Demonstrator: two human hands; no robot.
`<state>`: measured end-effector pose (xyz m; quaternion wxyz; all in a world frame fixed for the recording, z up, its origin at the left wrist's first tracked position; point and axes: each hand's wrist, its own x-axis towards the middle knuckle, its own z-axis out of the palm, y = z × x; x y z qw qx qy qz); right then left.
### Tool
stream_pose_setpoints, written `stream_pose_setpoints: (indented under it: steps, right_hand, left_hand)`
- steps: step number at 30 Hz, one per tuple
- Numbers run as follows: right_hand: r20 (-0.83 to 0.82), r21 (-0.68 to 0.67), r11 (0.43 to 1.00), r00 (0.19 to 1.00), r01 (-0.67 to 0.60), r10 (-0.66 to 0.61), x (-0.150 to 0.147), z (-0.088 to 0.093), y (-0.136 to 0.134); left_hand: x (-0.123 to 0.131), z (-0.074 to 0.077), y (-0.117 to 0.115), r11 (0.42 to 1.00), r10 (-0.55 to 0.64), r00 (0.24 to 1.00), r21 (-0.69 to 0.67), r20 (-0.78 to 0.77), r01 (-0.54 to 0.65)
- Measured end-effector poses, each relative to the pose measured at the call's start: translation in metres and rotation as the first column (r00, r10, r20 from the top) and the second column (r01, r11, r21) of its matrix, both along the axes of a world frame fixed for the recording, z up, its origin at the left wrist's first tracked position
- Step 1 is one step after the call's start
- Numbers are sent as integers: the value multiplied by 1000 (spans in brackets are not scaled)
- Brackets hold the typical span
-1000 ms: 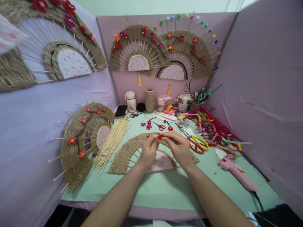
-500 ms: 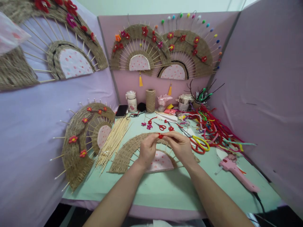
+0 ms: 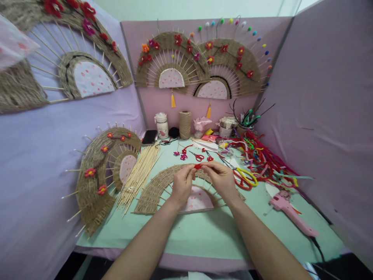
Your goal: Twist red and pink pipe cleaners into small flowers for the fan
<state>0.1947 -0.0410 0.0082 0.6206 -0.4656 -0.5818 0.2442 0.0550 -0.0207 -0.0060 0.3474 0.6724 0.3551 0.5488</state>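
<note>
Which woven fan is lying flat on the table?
The woven fan under the left hand and right hand, flat on the green table; the others hang on or lean against the walls.

Two bare hands on bare forearms, viewed from above

The left hand (image 3: 182,186) and the right hand (image 3: 223,181) are seen from the back, with the knuckles standing out as low bumps above narrow wrists. The left forearm (image 3: 145,241) and the right forearm (image 3: 262,245) are uncovered along all their visible length. They are smooth, and broaden steadily toward the lower edge of the picture, which cuts them off. The fingernails are too small to make out.
</note>
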Motion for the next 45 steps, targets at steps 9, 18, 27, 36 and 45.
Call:
stream_pose_setpoints:
  steps: [9,18,27,36,45]
  right_hand:
    - [-16,54,998,1000,-12,13,-2,3,0]
    - [-117,-127,968,973,-214,200,2,0,5]
    - [-85,-157,925,938,-346,336,5,4,3]
    - [-145,-192,928,944,-320,295,2,-7,10]
    - [91,-67,983,980,-172,177,7,0,10]
  left_hand:
    - [1,3,1,927,-204,943,-258,262,272]
    - [2,8,0,512,-349,602,-393,718,764]
    - [2,7,1,483,-307,583,-404,752,777]
    - [10,2,0,616,-267,685,-426,678,662]
    - [6,2,7,591,-163,689,-490,706,641]
